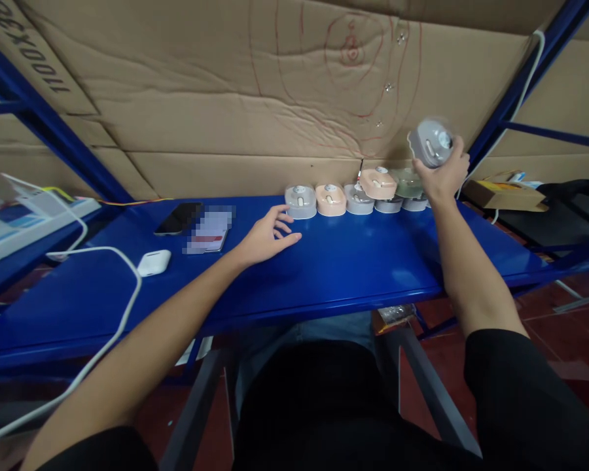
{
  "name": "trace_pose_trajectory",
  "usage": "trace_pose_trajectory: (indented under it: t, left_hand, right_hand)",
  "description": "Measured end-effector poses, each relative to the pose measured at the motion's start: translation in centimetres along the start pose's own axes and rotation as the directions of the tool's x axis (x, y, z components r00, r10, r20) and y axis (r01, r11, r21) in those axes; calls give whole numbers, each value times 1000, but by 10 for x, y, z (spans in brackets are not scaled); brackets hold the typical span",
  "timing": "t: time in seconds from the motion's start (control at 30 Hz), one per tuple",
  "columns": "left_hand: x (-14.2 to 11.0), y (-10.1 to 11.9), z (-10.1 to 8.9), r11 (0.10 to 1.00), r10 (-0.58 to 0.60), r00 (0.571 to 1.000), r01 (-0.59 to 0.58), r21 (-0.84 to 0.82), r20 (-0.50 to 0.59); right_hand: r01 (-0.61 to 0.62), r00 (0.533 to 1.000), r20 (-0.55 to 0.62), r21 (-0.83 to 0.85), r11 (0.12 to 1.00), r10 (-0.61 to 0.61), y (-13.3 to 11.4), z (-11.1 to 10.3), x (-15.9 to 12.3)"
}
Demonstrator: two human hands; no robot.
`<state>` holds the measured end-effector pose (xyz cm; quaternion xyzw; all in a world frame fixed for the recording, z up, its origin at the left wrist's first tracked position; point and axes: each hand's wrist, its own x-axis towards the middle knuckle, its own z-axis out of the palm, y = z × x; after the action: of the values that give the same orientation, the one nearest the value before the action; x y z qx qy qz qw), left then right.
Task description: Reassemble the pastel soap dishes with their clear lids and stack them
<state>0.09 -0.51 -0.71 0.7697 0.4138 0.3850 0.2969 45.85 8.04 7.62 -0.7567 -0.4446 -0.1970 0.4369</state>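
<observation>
My right hand [446, 171] is closed around a grey plastic container with a clear lid [429, 142], lifted above the right end of a row of similar ones. My left hand [273, 234] is over the blue table, fingers apart and holding nothing. Its fingertips come close to the leftmost grey container [300, 201]; whether they touch it I cannot tell. Beside that one stand a peach container [330, 200] and another grey one [358, 199]. Farther right, a second peach container [378, 184] and a greenish one [409, 184] rest on top of lower containers.
A dark phone [178, 218], a second phone with a lit screen [209, 230] and a white earbud case [154, 263] lie on the table's left side. A white cable [138, 288] crosses there. Cardboard [186, 124] lines the back. An open cardboard box [505, 195] sits at the right.
</observation>
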Motion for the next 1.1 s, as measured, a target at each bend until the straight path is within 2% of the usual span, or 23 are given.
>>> trace_pose_trajectory:
  t: [0.1,0.23,0.37,0.63,0.7,0.77,0.83,0.9,0.93,1.0,1.03,1.1]
  left_hand:
    - [0,2,1,1000,-9,1000,8,11,16]
    - [-1,3,0,1000,-11,999,10,23,39]
    - [-1,2,-1,999,-12,999,10,35,41]
    - [-1,-1,-1,999,-13,999,10,51,51]
    - [0,-2,-2,999,-3,999,1,49,48]
    - [0,-3,-2,999,4,999,-7,47,48]
    - [1,-3,-2,999,7,999,-10,49,45]
    - [1,-3,-2,998,1,999,-4,58,44]
    - [1,-3,-2,998,-3,999,0,67,44]
    - [1,-2,-2,996,-6,999,2,89,50]
    - [1,-2,-2,995,-3,999,-2,99,50]
    - [1,-2,-2,994,8,999,-14,112,50]
  right_hand:
    - [-101,995,11,-123,987,103,20,14,16]
    - [-125,988,64,-166,978,138,33,21,23]
    - [-65,989,115,-235,970,94,33,22,20]
    - [-37,994,91,-262,964,63,22,20,11]
    - [20,999,35,-220,975,-12,14,14,4]
    - [190,981,-4,-141,972,-192,0,8,-12]
    - [441,897,37,-14,898,-440,-23,5,-37]
    - [641,733,165,159,751,-660,-52,8,-69]
    - [690,654,224,217,691,-723,-67,12,-85]
    - [745,523,338,264,612,-783,-91,23,-115]
    - [755,478,393,274,596,-786,-100,28,-127]
    - [753,418,487,287,593,-767,-107,37,-144]
